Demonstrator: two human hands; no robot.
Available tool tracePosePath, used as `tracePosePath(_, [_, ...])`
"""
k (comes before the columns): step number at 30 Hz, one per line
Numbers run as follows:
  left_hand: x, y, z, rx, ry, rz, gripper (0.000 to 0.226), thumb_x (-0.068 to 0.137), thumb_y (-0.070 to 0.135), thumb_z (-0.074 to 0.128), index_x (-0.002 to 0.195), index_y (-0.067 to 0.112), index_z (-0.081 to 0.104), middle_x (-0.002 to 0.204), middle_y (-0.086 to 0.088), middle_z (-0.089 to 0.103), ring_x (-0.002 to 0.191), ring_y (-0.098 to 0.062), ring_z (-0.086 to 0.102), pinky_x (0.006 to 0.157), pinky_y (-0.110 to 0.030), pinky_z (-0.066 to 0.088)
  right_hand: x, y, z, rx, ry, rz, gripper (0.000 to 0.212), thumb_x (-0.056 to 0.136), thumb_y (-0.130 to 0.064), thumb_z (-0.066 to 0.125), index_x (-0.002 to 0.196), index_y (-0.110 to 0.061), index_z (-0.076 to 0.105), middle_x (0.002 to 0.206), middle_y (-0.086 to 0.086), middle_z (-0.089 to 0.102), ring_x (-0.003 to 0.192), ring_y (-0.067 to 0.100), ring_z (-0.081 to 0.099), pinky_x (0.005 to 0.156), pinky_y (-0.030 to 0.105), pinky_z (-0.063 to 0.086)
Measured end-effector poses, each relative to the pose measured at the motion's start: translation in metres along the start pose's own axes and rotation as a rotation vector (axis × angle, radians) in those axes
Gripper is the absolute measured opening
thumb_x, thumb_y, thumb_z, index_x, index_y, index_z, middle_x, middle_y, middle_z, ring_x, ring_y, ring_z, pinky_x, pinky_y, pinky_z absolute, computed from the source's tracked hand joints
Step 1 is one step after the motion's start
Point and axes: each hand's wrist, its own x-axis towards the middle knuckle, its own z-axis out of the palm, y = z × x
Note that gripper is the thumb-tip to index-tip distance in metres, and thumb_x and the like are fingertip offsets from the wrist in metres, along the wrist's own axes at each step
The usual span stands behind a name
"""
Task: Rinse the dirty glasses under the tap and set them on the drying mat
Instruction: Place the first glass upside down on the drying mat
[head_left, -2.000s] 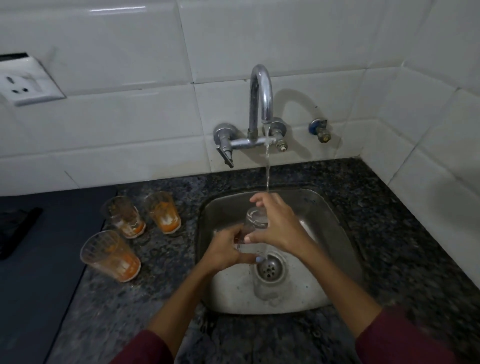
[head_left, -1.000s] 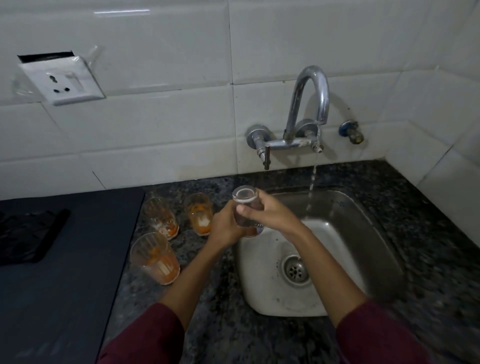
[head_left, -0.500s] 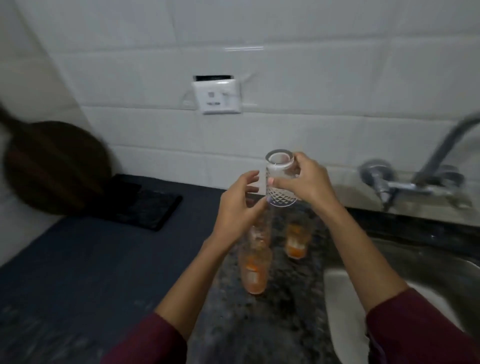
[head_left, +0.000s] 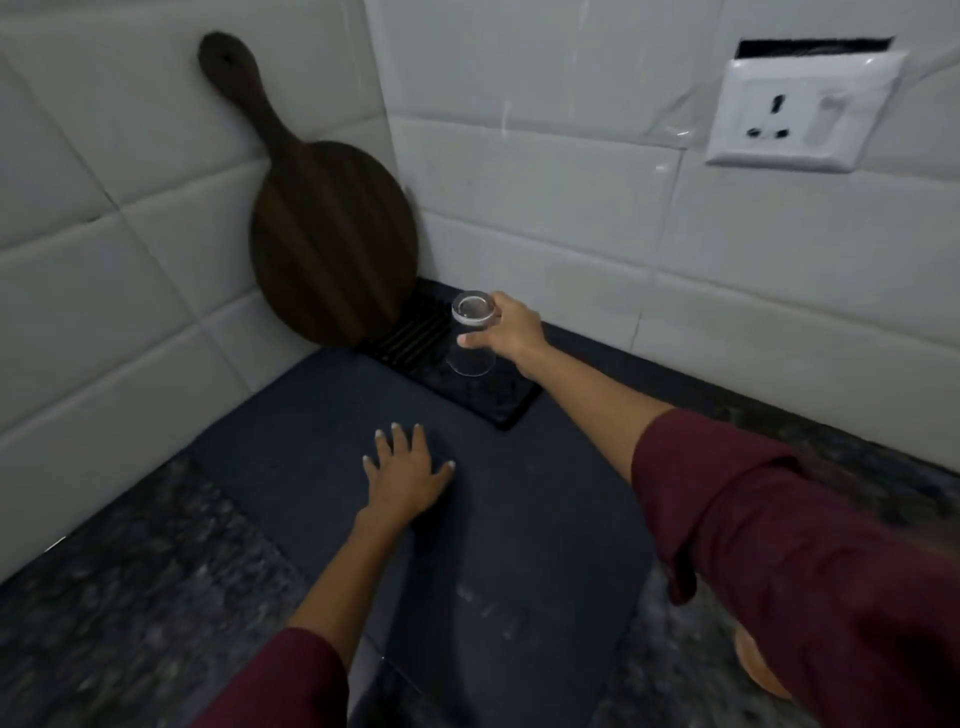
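A clear glass (head_left: 470, 338) is held upside down, base up, over the small black ribbed drying mat (head_left: 493, 397) near the wall corner. My right hand (head_left: 506, 328) grips it from the right side; whether its rim touches the mat I cannot tell. My left hand (head_left: 408, 475) lies flat with fingers spread on the large dark blue mat (head_left: 519, 519). At the lower right edge, part of an orange-stained dirty glass (head_left: 753, 667) peeks out below my right sleeve.
A dark round wooden board (head_left: 327, 228) leans in the tiled corner, just left of the black mat. A white wall socket (head_left: 800, 111) sits at the upper right. Speckled granite counter (head_left: 130, 597) surrounds the blue mat.
The view swung left from the sink to the corner. My right hand carried the rinsed glass, turned upside down, over to the black mat. My left hand let go and dropped onto the blue mat.
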Motion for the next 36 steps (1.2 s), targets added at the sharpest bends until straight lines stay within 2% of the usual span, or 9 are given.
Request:
tracePosePath(9, [0.01, -0.015, 0.013, 0.022, -0.06, 0.023, 0.077, 0.096, 0.051, 0.037, 0.152, 0.012, 0.001, 0.159, -0.017, -0.015, 0.145, -0.036, -0.017, 0.114, -0.059, -0.006, 0.039, 0.019, 0.045, -0.038, -0.08, 0.054, 0.067, 0.068, -0.014, 0.082, 0.128, -0.013, 0.052, 0.129, 0.007, 0.058, 0.122, 0.022, 0.05, 0.107, 0.03, 0.038])
tracePosePath(16, [-0.001, -0.001, 0.004, -0.104, -0.052, 0.068, 0.071, 0.095, 0.042, 0.048, 0.15, 0.009, 0.018, 0.159, -0.019, 0.006, 0.147, -0.036, -0.002, 0.116, -0.057, 0.007, 0.037, 0.015, 0.035, -0.167, -0.21, 0.139, 0.088, 0.075, -0.022, 0.078, 0.145, -0.01, 0.026, 0.145, 0.012, 0.042, 0.132, 0.028, 0.04, 0.11, 0.035, 0.035])
tracePosePath(19, [-0.023, 0.026, -0.004, -0.266, -0.011, 0.228, 0.067, 0.095, 0.036, 0.051, 0.148, 0.005, 0.024, 0.156, -0.018, 0.023, 0.145, -0.032, 0.018, 0.117, -0.041, 0.021, 0.008, 0.007, 0.009, -0.091, -0.243, 0.128, 0.09, 0.078, -0.016, 0.074, 0.148, -0.009, 0.018, 0.152, 0.012, 0.033, 0.138, 0.026, 0.034, 0.113, 0.033, 0.03])
tracePosePath(21, [-0.046, 0.054, -0.008, -0.364, -0.009, 0.359, 0.062, 0.095, 0.032, 0.053, 0.146, 0.009, 0.029, 0.153, -0.011, 0.032, 0.14, -0.026, 0.03, 0.107, -0.024, 0.025, -0.024, 0.0, -0.02, -0.01, -0.245, 0.119, 0.082, 0.08, -0.009, 0.071, 0.147, -0.007, 0.022, 0.15, 0.014, 0.034, 0.137, 0.025, 0.036, 0.113, 0.031, 0.031])
tracePosePath(23, [-0.069, 0.08, -0.005, -0.423, -0.058, 0.479, 0.061, 0.094, 0.033, 0.056, 0.146, 0.013, 0.031, 0.152, -0.004, 0.035, 0.138, -0.02, 0.035, 0.1, -0.019, 0.026, -0.062, -0.004, -0.058, 0.061, -0.215, 0.1, 0.071, 0.082, -0.007, 0.068, 0.142, -0.006, 0.032, 0.146, 0.016, 0.04, 0.133, 0.024, 0.042, 0.112, 0.033, 0.034])
tracePosePath(26, [-0.102, 0.115, 0.013, -0.508, -0.203, 0.628, 0.065, 0.089, 0.039, 0.063, 0.145, 0.022, 0.035, 0.151, 0.003, 0.037, 0.137, -0.013, 0.036, 0.109, -0.027, 0.032, -0.137, 0.002, -0.126, 0.202, -0.101, 0.062, 0.053, 0.085, -0.005, 0.064, 0.134, -0.005, 0.044, 0.135, 0.013, 0.051, 0.122, 0.019, 0.051, 0.106, 0.031, 0.042])
tracePosePath(28, [-0.121, 0.134, 0.03, -0.561, -0.318, 0.686, 0.072, 0.083, 0.041, 0.069, 0.144, 0.025, 0.035, 0.148, 0.01, 0.038, 0.136, -0.009, 0.036, 0.111, -0.032, 0.034, -0.194, 0.015, -0.165, 0.279, 0.026, 0.049, 0.04, 0.087, -0.004, 0.06, 0.126, -0.007, 0.051, 0.125, 0.01, 0.058, 0.115, 0.016, 0.056, 0.099, 0.026, 0.046])
tracePosePath(33, [-0.156, 0.17, 0.07, -0.592, -0.467, 0.741, 0.101, 0.059, 0.046, 0.083, 0.145, 0.027, 0.031, 0.144, 0.014, 0.038, 0.134, -0.002, 0.036, 0.109, -0.023, 0.034, -0.316, 0.068, -0.227, 0.427, 0.312, 0.143, 0.025, 0.09, 0.002, 0.052, 0.112, -0.009, 0.057, 0.113, 0.011, 0.064, 0.103, 0.017, 0.063, 0.093, 0.028, 0.049])
tracePosePath(36, [-0.17, 0.188, 0.09, -0.704, -0.523, 0.734, 0.096, 0.066, 0.02, 0.087, 0.143, 0.03, 0.03, 0.141, 0.014, 0.043, 0.127, -0.001, 0.044, 0.098, -0.01, 0.039, -0.361, 0.1, -0.245, 0.472, 0.375, 0.214, 0.023, 0.091, 0.0, 0.052, 0.112, -0.007, 0.058, 0.112, 0.014, 0.065, 0.097, 0.016, 0.065, 0.084, 0.023, 0.053])
